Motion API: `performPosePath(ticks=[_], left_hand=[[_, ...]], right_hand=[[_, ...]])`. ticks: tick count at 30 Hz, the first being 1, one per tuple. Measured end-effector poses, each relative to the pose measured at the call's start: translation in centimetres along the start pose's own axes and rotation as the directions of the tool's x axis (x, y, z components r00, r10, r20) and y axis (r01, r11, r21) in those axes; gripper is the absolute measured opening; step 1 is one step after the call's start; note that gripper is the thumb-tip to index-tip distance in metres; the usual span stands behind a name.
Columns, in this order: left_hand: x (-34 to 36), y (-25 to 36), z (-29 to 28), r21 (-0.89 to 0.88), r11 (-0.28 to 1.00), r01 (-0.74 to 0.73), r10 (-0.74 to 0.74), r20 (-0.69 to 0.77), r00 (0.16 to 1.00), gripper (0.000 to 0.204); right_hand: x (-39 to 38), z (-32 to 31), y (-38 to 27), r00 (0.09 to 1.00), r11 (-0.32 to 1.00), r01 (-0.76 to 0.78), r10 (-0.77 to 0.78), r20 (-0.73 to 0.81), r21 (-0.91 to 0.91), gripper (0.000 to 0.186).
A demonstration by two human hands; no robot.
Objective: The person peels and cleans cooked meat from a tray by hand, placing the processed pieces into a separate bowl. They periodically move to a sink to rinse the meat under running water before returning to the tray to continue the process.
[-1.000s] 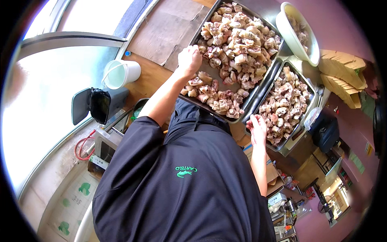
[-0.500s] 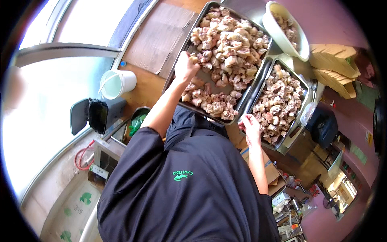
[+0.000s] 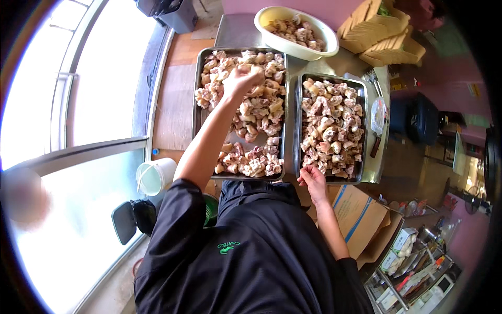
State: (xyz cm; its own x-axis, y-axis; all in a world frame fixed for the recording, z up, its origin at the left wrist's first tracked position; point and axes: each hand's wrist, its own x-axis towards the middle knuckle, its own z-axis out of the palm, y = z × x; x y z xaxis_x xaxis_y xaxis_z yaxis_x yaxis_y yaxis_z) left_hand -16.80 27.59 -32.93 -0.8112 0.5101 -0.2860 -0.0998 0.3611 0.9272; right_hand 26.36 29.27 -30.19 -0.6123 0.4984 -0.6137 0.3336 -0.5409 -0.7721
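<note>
Two metal trays lie side by side before me, both heaped with pale pink, bone-in meat chunks. Over the upper part of the left tray (image 3: 200,120) is my left hand (image 3: 243,81), its fingers closed round a pale piece of meat (image 3: 257,73). More meat chunks (image 3: 256,112) are piled below and around it, with a bare strip of tray bottom showing. Beside the near left corner of the right tray (image 3: 364,94), my right hand (image 3: 314,184) has thumb and fingers pinched together; anything between them is too small to make out.
A cream oval tub (image 3: 264,39) of meat stands behind the trays. Stacked brown cardboard trays (image 3: 374,31) are at the far right. A fork-like utensil (image 3: 374,81) and a plastic bag (image 3: 378,115) lie at the right table edge. A white bucket (image 3: 157,177) is at left, a cardboard box (image 3: 355,209) at near right.
My view has turned, so the trays now appear upright. My left hand has moved from the left tray's side up over the meat pile. My right hand stays pinched by the right tray's corner.
</note>
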Motion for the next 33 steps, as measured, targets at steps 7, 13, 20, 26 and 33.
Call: performPosePath(ticks=[7,13,20,26,33], left_hand=[[8.6,12.3,8.9,-0.223,0.972,0.073,-0.043,0.134,0.99,0.036],[5.1,8.7,5.3,-0.044,0.996,-0.081,0.086,0.128,0.988,0.042],[-4.6,-2.9,-7.4,0.292,0.952,-0.089,0.1,-0.025,0.995,0.021],[-12.2,-6.3,-6.1,0.463,0.883,-0.073,0.107,-0.047,0.993,0.025],[-11.7,-7.2,0.8,0.537,0.833,-0.131,0.28,-0.206,0.937,0.034]], right_hand=[[-3.5,-4.1,2.5,0.976,0.993,-0.051,0.072,-0.204,0.106,0.01],[-3.9,-6.6,5.7,0.971,0.986,-0.081,0.111,-0.211,0.148,0.01],[-1.6,-6.6,4.5,0.989,0.995,-0.083,0.088,-0.118,0.051,0.011],[0.0,-6.2,0.8,0.995,0.996,-0.067,0.062,-0.08,-0.062,0.012],[0.0,-4.4,-0.5,0.999,0.99,-0.041,0.036,-0.039,-0.135,0.011]])
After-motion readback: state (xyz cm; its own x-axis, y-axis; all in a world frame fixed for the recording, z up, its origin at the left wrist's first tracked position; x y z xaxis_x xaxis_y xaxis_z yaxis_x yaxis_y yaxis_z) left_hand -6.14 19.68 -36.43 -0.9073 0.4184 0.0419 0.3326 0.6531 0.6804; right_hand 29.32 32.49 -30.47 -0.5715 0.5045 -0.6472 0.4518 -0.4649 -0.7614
